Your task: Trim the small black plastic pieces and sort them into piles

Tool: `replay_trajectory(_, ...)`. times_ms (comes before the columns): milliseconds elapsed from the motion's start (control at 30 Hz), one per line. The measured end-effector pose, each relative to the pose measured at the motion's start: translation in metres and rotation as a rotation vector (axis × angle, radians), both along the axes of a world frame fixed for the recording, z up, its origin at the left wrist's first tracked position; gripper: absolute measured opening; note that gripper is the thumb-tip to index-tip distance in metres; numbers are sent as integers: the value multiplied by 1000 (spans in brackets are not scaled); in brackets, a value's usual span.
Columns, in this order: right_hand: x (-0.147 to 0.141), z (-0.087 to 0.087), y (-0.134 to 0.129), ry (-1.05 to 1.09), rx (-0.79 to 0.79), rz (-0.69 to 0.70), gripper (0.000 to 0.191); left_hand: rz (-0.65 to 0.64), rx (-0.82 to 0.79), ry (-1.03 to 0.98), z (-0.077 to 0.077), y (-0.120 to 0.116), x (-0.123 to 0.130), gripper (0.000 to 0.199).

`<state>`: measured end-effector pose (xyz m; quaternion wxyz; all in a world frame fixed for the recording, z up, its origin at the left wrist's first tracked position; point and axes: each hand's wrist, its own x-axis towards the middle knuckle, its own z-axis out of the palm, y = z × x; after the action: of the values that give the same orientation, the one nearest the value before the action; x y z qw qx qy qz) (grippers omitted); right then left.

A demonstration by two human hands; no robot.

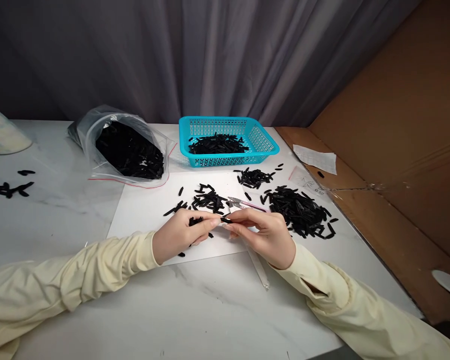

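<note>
Over a white sheet [135, 215], my two hands meet at the fingertips around a small black strip-like piece [226, 220]. My right hand [264, 232] pinches it between thumb and fingers. With thumb and fingertips at its other end, my left hand [185, 232] is closed, and more black pieces [195, 221] show in its curled fingers. Just beyond the fingertips lies a pair of small snips [243, 203] with a pinkish handle, partly hidden by my right hand. A loose heap of black pieces [210, 199] is spread on the sheet ahead of my hands.
A blue perforated basket [228, 161] holds black pieces at the back. Left of it, an open clear zip bag [92, 150] is full of them. Larger [298, 210] and smaller heaps [255, 177] lie right. A paper slip [315, 159] rests by the cardboard wall [397, 100].
</note>
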<state>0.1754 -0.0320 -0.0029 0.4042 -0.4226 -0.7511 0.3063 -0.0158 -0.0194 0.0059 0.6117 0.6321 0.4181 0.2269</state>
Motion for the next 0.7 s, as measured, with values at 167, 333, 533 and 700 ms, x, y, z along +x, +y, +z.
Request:
replay_trajectory(167,0,2,0,31,25,4,4,5,21,9,1,0,0,30)
replay_trajectory(333,0,1,1,6,84,14,10,6,27,16,1,0,0,32)
replay_trajectory(533,0,1,1,-60,169,1,10,61,-14,27,3,0,1,31)
replay_trajectory(700,-1,0,0,-18,83,-20,11,76,-42,18,5,0,3,27)
